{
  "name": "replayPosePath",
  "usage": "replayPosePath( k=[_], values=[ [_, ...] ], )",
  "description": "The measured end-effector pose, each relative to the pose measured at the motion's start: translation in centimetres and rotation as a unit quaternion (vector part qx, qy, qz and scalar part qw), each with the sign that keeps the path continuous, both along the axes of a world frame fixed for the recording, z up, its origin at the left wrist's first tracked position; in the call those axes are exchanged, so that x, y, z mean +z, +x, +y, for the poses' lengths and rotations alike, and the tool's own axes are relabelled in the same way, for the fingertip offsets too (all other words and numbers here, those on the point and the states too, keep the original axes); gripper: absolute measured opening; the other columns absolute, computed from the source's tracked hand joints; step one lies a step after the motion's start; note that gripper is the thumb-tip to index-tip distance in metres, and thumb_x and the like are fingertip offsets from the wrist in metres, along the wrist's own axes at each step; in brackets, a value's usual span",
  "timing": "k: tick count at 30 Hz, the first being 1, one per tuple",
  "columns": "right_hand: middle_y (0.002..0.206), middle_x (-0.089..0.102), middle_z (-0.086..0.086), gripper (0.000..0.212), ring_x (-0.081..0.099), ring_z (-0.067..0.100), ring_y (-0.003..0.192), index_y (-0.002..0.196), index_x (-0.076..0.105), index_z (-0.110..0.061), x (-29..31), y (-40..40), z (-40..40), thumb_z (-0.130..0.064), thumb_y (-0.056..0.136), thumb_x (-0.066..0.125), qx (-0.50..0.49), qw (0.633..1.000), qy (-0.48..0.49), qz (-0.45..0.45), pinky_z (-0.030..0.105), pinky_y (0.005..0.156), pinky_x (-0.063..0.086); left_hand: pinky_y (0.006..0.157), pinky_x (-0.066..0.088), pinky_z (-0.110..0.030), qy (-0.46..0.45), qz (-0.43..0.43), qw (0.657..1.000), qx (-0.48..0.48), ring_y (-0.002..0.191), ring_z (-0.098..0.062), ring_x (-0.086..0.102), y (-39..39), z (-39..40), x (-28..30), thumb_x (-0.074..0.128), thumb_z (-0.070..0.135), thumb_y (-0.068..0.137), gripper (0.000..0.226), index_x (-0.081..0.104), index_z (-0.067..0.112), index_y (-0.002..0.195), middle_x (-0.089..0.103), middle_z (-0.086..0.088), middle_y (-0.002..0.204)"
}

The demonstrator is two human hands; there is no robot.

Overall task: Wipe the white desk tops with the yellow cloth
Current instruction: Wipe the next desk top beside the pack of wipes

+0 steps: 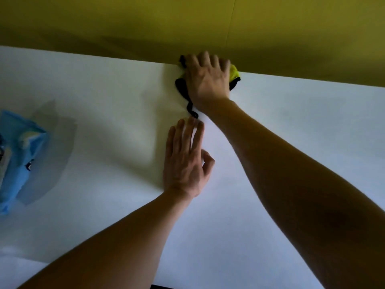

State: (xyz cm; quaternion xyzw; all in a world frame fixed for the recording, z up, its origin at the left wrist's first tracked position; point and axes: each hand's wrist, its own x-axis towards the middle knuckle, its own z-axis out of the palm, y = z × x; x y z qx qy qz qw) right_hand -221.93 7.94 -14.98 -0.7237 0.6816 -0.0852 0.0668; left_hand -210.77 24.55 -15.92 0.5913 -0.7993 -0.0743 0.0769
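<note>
A white desk top (291, 142) fills most of the view, running from the near edge to a yellow-green wall panel (145, 24) that rises along its far side. A thin vertical seam shows in the panel to the right of centre.

The person's right arm reaches from the near right corner diagonally to the far edge of the desk. The right hand (206, 78) lies palm down on the yellow cloth (233, 72), fingers spread and fairly straight, pressing it against the desk where the top meets the panel. Most of the cloth is hidden under the hand; a yellow patch shows at its right side, and dark trim pokes out on the left, with a black cord trailing nearer across the desk.

The left arm comes in from the near left. The left hand (185, 161) rests flat on the desk just near of the cord's end, fingers straight and close together, thumb bent, holding nothing.

At the left edge stands a blue packet (18, 157), well apart from both hands.
</note>
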Motion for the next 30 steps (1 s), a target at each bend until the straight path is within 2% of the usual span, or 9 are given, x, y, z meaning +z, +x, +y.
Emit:
replayPosePath(
  k=[4, 7, 11, 15, 18, 22, 26, 28, 30],
  values=[
    [0.123, 0.055, 0.010, 0.044, 0.052, 0.032, 0.114, 0.134, 0.050, -0.020, -0.7, -3.8, 0.9, -0.046, 0.101, 0.037, 0.017, 1.000, -0.019, -0.004, 0.046, 0.096, 0.033, 0.128, 0.020, -0.053, -0.019, 0.012, 1.000, -0.002, 0.155, -0.037, 0.029, -0.1, -0.1, -0.2, 0.052, 0.025, 0.089, 0.073, 0.038, 0.006, 0.158, 0.035, -0.018, 0.165],
    [0.116, 0.057, 0.015, 0.047, 0.054, 0.037, 0.106, 0.123, 0.056, -0.018, -1.0, -12.2, 3.7, -0.050, 0.097, 0.034, -0.047, 0.998, -0.044, 0.003, 0.045, 0.091, 0.033, 0.126, 0.023, -0.054, -0.037, 0.021, 0.999, -0.003, 0.155, -0.037, 0.030, -0.3, -0.1, -0.3, 0.056, 0.021, 0.087, 0.073, 0.041, 0.005, 0.157, 0.035, -0.017, 0.165],
    [0.115, 0.055, 0.020, 0.039, 0.053, 0.039, 0.105, 0.122, 0.053, -0.013, -0.3, -19.6, 6.6, -0.037, 0.101, 0.030, -0.077, 0.996, -0.037, 0.005, 0.047, 0.095, 0.034, 0.126, 0.022, -0.054, -0.037, 0.012, 0.999, -0.001, 0.155, -0.036, 0.029, -0.4, -0.1, -0.3, 0.053, 0.021, 0.088, 0.072, 0.040, 0.004, 0.157, 0.033, -0.017, 0.166],
    [0.114, 0.056, 0.019, 0.044, 0.053, 0.038, 0.104, 0.118, 0.056, -0.013, -0.5, -16.9, 5.5, -0.040, 0.097, 0.029, -0.123, 0.992, -0.030, 0.020, 0.048, 0.092, 0.034, 0.126, 0.023, -0.055, -0.038, 0.009, 0.999, 0.006, 0.155, -0.038, 0.029, -0.6, -0.1, -0.2, 0.055, 0.020, 0.087, 0.074, 0.040, 0.004, 0.157, 0.033, -0.018, 0.166],
    [0.113, 0.058, 0.016, 0.054, 0.054, 0.036, 0.103, 0.119, 0.058, -0.016, -0.7, -11.1, 3.7, -0.050, 0.091, 0.026, -0.089, 0.996, -0.020, 0.016, 0.047, 0.092, 0.033, 0.126, 0.022, -0.055, -0.031, 0.005, 0.999, 0.006, 0.155, -0.038, 0.029, -0.6, -0.1, -0.1, 0.056, 0.021, 0.085, 0.077, 0.039, 0.005, 0.158, 0.033, -0.017, 0.166],
    [0.116, 0.057, 0.011, 0.039, 0.053, 0.033, 0.108, 0.126, 0.054, -0.018, -0.6, -6.2, 2.0, -0.036, 0.100, 0.032, -0.048, 0.998, -0.034, 0.002, 0.047, 0.097, 0.032, 0.127, 0.020, -0.053, -0.016, 0.007, 1.000, -0.001, 0.155, -0.038, 0.029, -0.3, -0.1, 0.0, 0.054, 0.026, 0.085, 0.079, 0.037, 0.007, 0.159, 0.032, -0.016, 0.167],
    [0.119, 0.056, 0.011, 0.040, 0.053, 0.033, 0.110, 0.128, 0.053, -0.019, -1.1, -10.6, 3.1, -0.042, 0.101, 0.035, -0.022, 0.999, -0.038, -0.003, 0.046, 0.095, 0.033, 0.127, 0.021, -0.053, -0.024, 0.001, 1.000, -0.006, 0.154, -0.038, 0.030, -0.1, -0.2, -0.1, 0.049, 0.027, 0.086, 0.076, 0.038, 0.006, 0.158, 0.034, -0.017, 0.166],
    [0.116, 0.057, 0.015, 0.049, 0.054, 0.036, 0.107, 0.121, 0.056, -0.017, -1.0, -15.1, 4.7, -0.052, 0.096, 0.032, -0.067, 0.996, -0.053, 0.012, 0.046, 0.092, 0.033, 0.126, 0.022, -0.055, -0.031, 0.004, 0.999, -0.008, 0.154, -0.038, 0.029, -0.2, -0.2, -0.1, 0.046, 0.026, 0.087, 0.074, 0.040, 0.005, 0.157, 0.034, -0.018, 0.165],
    [0.115, 0.057, 0.018, 0.049, 0.053, 0.038, 0.106, 0.118, 0.057, -0.014, -0.9, -19.7, 6.7, -0.049, 0.096, 0.029, -0.107, 0.992, -0.058, 0.027, 0.046, 0.094, 0.035, 0.126, 0.022, -0.055, -0.032, 0.007, 0.999, -0.006, 0.155, -0.038, 0.029, -0.4, -0.2, -0.1, 0.045, 0.025, 0.088, 0.072, 0.040, 0.005, 0.157, 0.034, -0.018, 0.165]
  ],
)
